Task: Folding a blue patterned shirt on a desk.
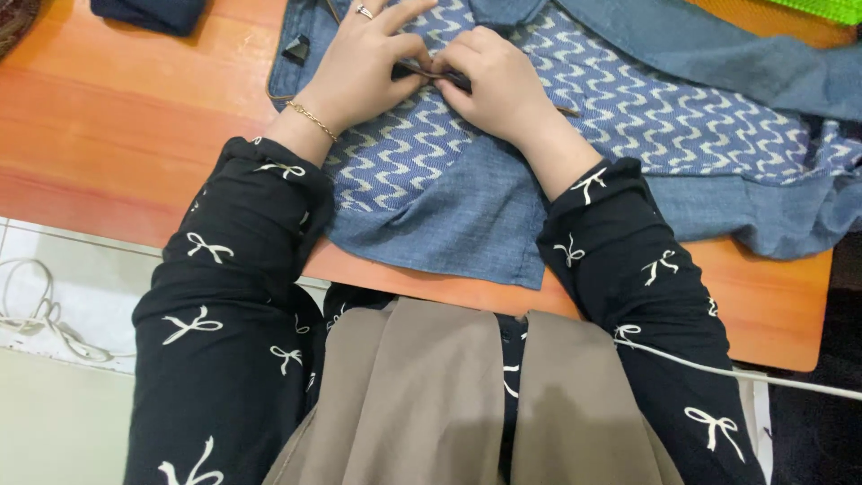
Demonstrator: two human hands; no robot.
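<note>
A blue garment [467, 216] lies spread on an orange wooden table [117, 117]; its inner side shows a blue and white wavy pattern [646, 117]. My left hand [355, 67], with a ring and a gold bracelet, presses on the patterned cloth. My right hand [494, 81] sits beside it. Both hands pinch a thin dark strip [449, 79] at a seam between their fingertips. My sleeves are black with white bows.
A dark folded cloth [148, 13] lies at the table's far left. Something bright green [822, 9] shows at the far right corner. A white cable [45, 314] lies on the floor at left, another [772, 377] runs at right.
</note>
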